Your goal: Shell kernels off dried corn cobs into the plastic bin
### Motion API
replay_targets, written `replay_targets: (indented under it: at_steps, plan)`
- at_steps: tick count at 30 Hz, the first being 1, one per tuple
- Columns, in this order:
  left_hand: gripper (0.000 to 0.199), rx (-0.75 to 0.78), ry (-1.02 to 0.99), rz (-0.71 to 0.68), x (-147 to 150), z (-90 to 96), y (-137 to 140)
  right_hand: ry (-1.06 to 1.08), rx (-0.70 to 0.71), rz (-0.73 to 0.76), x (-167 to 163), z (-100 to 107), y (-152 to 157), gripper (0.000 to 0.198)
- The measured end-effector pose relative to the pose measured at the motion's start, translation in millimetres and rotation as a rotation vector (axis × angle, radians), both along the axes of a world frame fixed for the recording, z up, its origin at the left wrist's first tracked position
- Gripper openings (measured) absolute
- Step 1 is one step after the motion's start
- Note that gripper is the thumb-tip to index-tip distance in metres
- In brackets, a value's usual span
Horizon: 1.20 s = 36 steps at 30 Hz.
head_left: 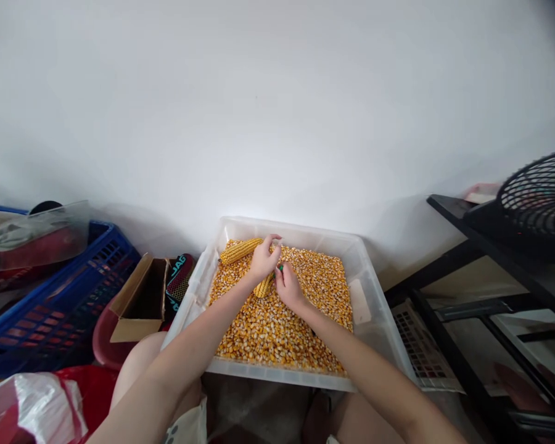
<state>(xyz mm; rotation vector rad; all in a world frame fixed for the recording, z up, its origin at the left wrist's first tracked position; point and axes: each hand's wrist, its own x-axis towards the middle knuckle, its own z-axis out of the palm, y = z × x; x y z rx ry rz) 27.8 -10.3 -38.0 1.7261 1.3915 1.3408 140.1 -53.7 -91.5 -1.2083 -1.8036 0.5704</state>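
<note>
A clear plastic bin (305,228) holds a thick bed of loose yellow corn kernels (277,336). Over the middle of it, my left hand (264,260) is closed round a corn cob (262,287), whose lower end shows below the fingers. Right beside it, my right hand (290,288) is closed on a small green object (280,267); mostly covered by the fingers, its kind cannot be made out. A second corn cob (241,250), full of kernels, lies on the bed at the back left, near my left hand.
Left of the bin stand an open cardboard box (141,296), a black shoe-like item (180,277) with teal lettering, and a blue crate (74,290) with things in it. A black fan (536,203) sits on a dark frame (448,345) at right. A white wall (277,123) rises behind.
</note>
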Motion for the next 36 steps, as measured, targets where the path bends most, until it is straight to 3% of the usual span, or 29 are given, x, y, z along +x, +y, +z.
replay_targets:
  at_steps: [5,13,16,21,26,33,36]
  plan:
    - [0.034,-0.028,-0.025,-0.042,-1,-0.9,0,0.037,-0.009,-0.053,2,4,-4,0.018]
    - [0.037,-0.070,-0.127,-0.031,-5,-1.8,9,-0.091,0.066,0.059,1,10,-2,0.015]
    - [0.037,-0.080,-0.129,-0.047,-5,-1.7,8,-0.114,0.067,0.039,0,11,1,0.013]
    - [0.039,-0.051,-0.096,-0.073,-3,0.1,4,-0.039,-0.061,-0.063,-1,3,9,0.009]
    - [0.047,-0.037,-0.143,-0.057,-4,2.0,-2,-0.023,-0.247,0.005,-1,-9,10,0.012]
    - [0.043,-0.023,-0.238,-0.072,-10,1.7,6,0.153,-0.235,-0.020,3,13,12,0.025]
    - [0.040,-0.046,-0.332,0.000,-19,0.6,13,0.128,-0.272,0.004,5,18,12,0.021]
